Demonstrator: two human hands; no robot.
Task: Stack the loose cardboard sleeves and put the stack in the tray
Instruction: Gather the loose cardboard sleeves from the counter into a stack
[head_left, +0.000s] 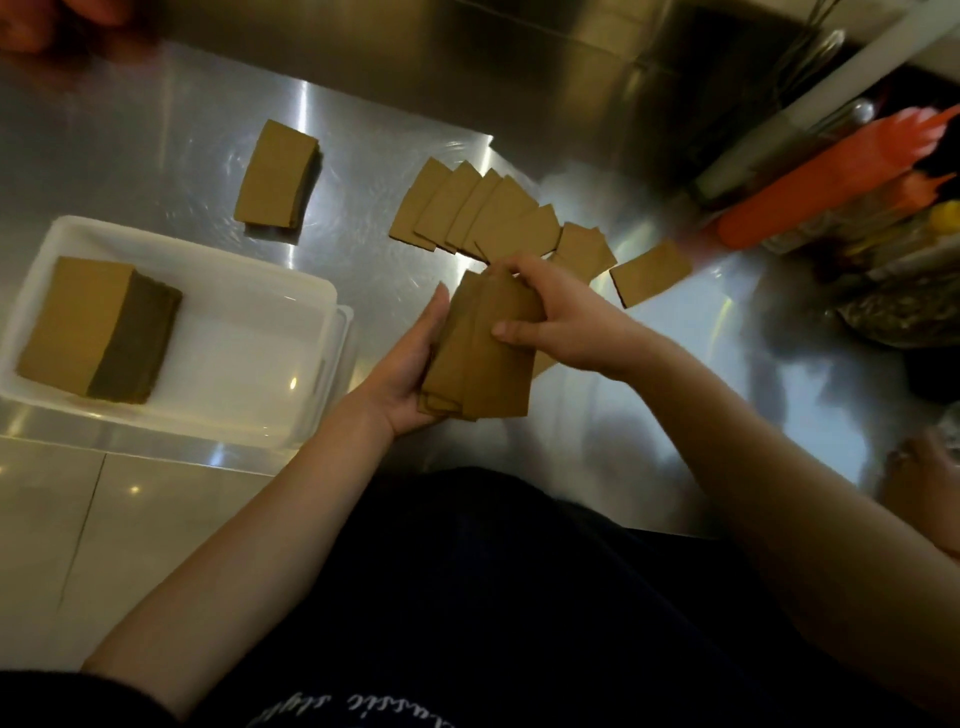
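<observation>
Both hands hold a small bundle of brown cardboard sleeves (483, 358) above the steel counter. My left hand (410, 374) cups its left side and bottom from underneath. My right hand (550, 317) grips its top and right edge with fingers curled over. Beyond the bundle several loose sleeves (467, 213) lie fanned out and overlapping, with two more sleeves (649, 273) off to the right. A short stack of sleeves (278, 176) rests alone farther left. The white plastic tray (260, 364) at the left holds a thick stack (98, 327) against its left side.
The steel counter (156, 156) ends at a front edge near my body, with tiled floor below at the left. Orange squeeze bottles (831, 171) and utensils crowd a container at the far right. Another person's hand (924, 467) shows at the right edge.
</observation>
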